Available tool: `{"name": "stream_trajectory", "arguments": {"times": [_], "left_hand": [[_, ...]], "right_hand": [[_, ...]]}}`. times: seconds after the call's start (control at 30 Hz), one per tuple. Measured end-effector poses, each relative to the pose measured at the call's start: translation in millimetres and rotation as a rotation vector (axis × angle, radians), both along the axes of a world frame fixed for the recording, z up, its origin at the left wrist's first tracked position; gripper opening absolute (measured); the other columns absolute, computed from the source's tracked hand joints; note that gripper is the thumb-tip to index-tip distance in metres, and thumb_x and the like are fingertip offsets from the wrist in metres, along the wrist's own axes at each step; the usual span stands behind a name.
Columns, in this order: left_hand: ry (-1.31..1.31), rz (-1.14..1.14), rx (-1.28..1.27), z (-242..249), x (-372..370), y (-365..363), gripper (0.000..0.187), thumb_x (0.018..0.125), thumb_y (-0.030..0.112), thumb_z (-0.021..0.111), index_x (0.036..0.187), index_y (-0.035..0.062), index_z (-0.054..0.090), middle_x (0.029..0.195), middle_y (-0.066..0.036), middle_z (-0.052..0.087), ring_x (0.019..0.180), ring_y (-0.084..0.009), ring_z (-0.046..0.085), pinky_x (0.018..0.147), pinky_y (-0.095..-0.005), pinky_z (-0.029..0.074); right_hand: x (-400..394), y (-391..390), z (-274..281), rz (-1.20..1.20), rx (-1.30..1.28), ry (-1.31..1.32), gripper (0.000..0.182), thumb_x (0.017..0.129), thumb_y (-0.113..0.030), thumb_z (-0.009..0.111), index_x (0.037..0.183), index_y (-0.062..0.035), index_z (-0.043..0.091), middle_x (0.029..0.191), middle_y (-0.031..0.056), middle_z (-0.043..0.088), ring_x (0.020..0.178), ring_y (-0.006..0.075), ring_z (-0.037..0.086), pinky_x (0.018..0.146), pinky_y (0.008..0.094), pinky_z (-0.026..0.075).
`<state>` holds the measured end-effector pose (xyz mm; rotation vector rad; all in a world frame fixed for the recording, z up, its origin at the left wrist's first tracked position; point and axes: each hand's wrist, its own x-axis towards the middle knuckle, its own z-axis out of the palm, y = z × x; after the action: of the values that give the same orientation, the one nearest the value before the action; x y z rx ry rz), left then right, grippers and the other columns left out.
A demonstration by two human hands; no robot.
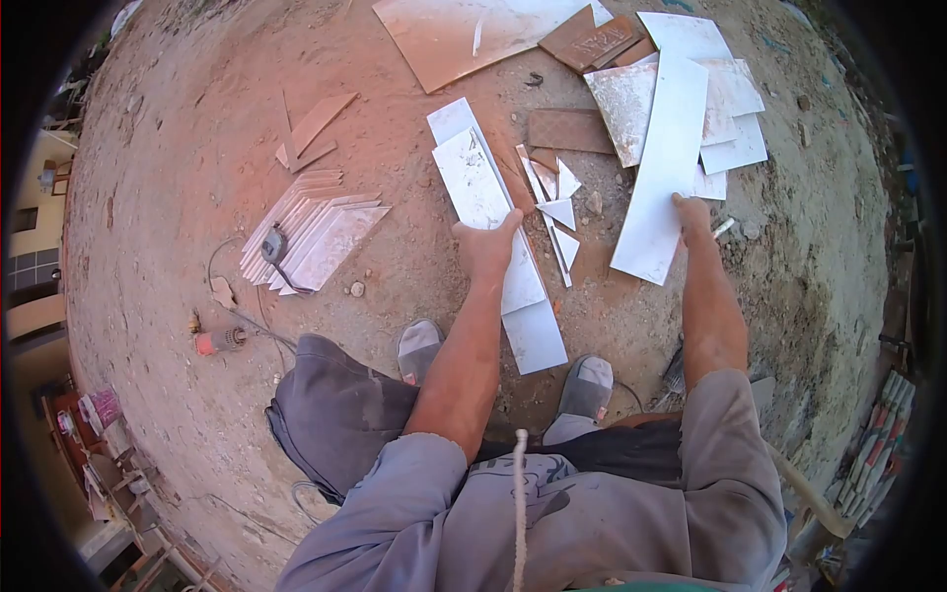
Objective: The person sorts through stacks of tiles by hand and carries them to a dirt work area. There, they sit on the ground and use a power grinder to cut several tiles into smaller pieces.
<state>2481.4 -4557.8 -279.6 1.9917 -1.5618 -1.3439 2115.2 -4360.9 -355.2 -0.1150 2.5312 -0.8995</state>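
Note:
Two long white tile strips (pixel 472 181) lie one over the other in front of me, and my left hand (pixel 490 240) is closed on the upper one near its middle. To the right, my right hand (pixel 693 215) grips the right edge of a long white tile (pixel 663 163), which slants across a pile of white and brown pieces (pixel 623 104); the fingertips are partly hidden. Between the hands lie narrow strips and small triangular offcuts (pixel 559 212) on the dirt.
Stacked cut tiles (pixel 330 237) with a round grey tool (pixel 275 245) on top lie at left. Near them are a red power tool (pixel 219 340) and its cable. A large tile (pixel 464 39) lies at the top. My feet are below the strips.

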Motion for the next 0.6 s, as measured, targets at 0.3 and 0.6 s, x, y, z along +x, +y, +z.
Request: {"name": "stream_trajectory", "arguments": {"times": [0.3, 0.6], "left_hand": [[0.008, 0.024, 0.073, -14, -9, 5, 0.102, 0.063, 0.052, 0.085, 0.126, -0.0117, 0.036, 0.123, -0.029, 0.058, 0.114, -0.0426, 0.059, 0.098, -0.0463, 0.046], [-0.004, 0.009, 0.028, -23, -13, 8, 0.076, 0.079, 0.034, 0.074, 0.127, -0.0108, 0.035, 0.118, -0.03, 0.058, 0.113, -0.0434, 0.059, 0.098, -0.0497, 0.046]], "right_hand": [[141, -46, 62, 0.286, 0.083, 0.333, 0.045, 0.083, -0.036, 0.064, 0.111, 0.0002, 0.066, 0.106, 0.0241, 0.068, 0.102, 0.0402, 0.065, 0.089, 0.0451, 0.051], [280, -66, 49, 0.519, -0.167, -0.068, 0.056, 0.081, -0.043, 0.07, 0.114, 0.0008, 0.063, 0.101, 0.0216, 0.069, 0.098, 0.0356, 0.067, 0.088, 0.0414, 0.051]]}}
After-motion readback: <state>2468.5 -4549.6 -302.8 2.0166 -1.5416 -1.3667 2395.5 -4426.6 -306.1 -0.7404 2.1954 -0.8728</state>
